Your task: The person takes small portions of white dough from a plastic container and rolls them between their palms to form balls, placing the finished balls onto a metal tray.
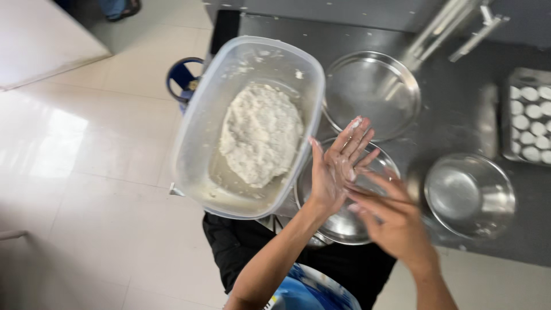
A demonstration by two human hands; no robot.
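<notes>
My left hand (340, 165) is held up flat with fingers spread, its palm wet and flecked with white dough. The fingertips of my right hand (390, 217) press against that palm. Both hands hover over a steel bowl (344, 221) at the counter's near edge, and neither holds anything. Just left of them a clear plastic tub (195, 132) sits with a lump of white dough (261, 133) inside.
A round steel plate (373, 92) lies behind the hands. An empty steel bowl (470, 195) stands to the right, and a tray of white eggs (531, 117) at the far right. The dark counter (453, 123) drops to a pale tiled floor (86, 172) on the left.
</notes>
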